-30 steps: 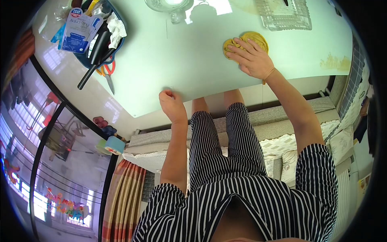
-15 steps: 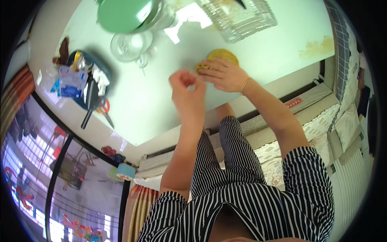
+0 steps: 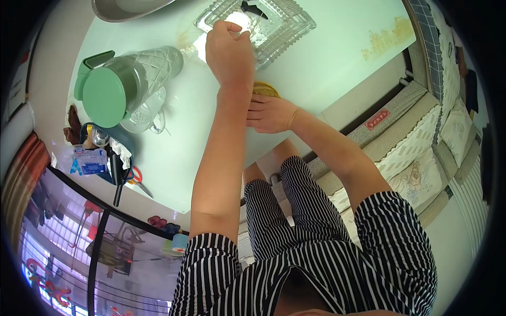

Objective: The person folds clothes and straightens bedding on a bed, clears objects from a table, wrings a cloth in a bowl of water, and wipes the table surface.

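My left hand (image 3: 230, 57) is over the near left edge of a ribbed glass tray (image 3: 287, 39), fingers curled toward the thumb. What they hold, if anything, is hidden. A bright white patch shows in the tray beside the fingers; whether it is powder or glare I cannot tell. A small black object (image 3: 254, 9) lies in the tray. My right hand (image 3: 271, 114) is laid flat, fingers stretched out, at the near side of a round, flat yellow thing (image 3: 266, 89) on the table. My left wrist partly covers the yellow thing and the right fingertips.
Left on the glossy table (image 3: 174, 152) lies a glass pitcher with a green lid (image 3: 104, 97), near a clear glass cup (image 3: 139, 120). A blue basket (image 3: 126, 138) holds packets and a black-handled tool; red-handled scissors (image 3: 138, 178) lie beside it. A metal bowl (image 3: 129, 8) is at the back.
My left hand has moved away from beside the right hand, forward to the glass tray. My right hand stays at the yellow thing. The view has shifted, bringing the metal bowl into sight.
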`<state>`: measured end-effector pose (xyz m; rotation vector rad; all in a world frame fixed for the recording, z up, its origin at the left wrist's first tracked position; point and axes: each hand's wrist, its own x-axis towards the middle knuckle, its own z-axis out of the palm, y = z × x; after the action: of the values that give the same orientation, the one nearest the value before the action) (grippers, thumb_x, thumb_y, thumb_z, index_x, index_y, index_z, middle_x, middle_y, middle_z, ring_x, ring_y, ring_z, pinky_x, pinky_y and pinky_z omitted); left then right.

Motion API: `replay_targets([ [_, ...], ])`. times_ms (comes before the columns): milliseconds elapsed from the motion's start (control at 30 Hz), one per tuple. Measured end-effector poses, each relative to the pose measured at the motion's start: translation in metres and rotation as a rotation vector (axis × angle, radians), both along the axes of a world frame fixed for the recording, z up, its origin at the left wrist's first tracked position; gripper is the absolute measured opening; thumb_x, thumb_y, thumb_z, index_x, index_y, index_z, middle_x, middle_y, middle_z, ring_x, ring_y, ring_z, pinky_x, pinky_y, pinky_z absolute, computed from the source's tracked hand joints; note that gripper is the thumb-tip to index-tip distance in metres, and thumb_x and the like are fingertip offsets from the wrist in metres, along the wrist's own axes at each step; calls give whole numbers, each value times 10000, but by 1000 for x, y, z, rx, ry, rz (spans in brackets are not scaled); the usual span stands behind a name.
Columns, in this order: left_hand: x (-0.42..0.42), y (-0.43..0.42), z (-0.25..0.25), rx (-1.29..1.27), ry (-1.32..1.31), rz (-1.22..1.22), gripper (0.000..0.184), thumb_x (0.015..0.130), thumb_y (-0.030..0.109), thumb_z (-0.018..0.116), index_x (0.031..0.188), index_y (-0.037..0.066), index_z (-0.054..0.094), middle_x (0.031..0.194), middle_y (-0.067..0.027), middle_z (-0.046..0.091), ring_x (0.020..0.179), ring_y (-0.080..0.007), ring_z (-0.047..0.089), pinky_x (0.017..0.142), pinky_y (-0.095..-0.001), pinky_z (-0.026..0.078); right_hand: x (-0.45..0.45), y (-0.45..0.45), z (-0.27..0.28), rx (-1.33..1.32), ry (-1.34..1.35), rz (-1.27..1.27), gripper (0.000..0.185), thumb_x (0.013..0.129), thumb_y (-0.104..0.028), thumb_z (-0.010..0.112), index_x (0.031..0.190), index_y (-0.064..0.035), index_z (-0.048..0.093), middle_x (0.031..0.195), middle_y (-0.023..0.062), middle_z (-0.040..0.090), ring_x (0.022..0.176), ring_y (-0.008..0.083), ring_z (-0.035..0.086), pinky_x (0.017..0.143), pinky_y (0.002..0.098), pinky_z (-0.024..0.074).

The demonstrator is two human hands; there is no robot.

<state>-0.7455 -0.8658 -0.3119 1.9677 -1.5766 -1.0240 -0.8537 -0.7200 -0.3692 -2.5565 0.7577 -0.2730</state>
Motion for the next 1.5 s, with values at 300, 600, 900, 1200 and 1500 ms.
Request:
replay_targets([
  [300, 32, 115, 35, -212, 331, -60, 282, 886, 15, 604, 1164, 54, 631, 1173, -141, 648, 1039, -325, 638, 879, -395, 528, 22, 2, 2, 658, -8, -525, 455, 867, -265, 588, 1319, -208, 597, 1358, -6, 587, 1325, 232, 481, 1132, 441, 355],
  [600, 221, 331, 16, 8, -132, 509, 241, 911, 11, 588, 1147, 13, 640, 1153, -133, 624, 1096, -281, 578, 941, -381, 464, 21, -7, 7, -75, 310, -469, 545, 849, -136, 535, 1393, -169, 541, 1427, 50, 540, 1393, 298, 407, 1164, 489, 284],
  [900, 419, 302, -1, -8, -494, 552, 393, 856, 208, 748, 1170, 11, 619, 1141, -144, 588, 1047, -305, 568, 920, -396, 459, 176, 105, -12, -180, 220, -1004, 557, 909, -168, 461, 1436, 9, 438, 1474, 229, 448, 1392, 409, 374, 1170, 516, 267],
  [1200, 462, 264, -8, 381, -308, 505, 454, 792, 344, 807, 1050, 15, 628, 887, -96, 660, 799, -246, 636, 768, -367, 507, 365, 159, 2, 11, 103, -857, 623, 888, -115, 546, 1477, 3, 382, 1527, 187, 393, 1447, 388, 311, 1170, 536, 243],
  [1500, 456, 291, -3, 304, -163, 656, 366, 805, 292, 810, 967, 7, 648, 810, -29, 614, 712, -132, 548, 693, -276, 474, 410, 28, -17, -114, -2, -1088, 594, 906, -159, 538, 1445, 46, 398, 1532, 194, 376, 1472, 390, 232, 1210, 501, 152],
])
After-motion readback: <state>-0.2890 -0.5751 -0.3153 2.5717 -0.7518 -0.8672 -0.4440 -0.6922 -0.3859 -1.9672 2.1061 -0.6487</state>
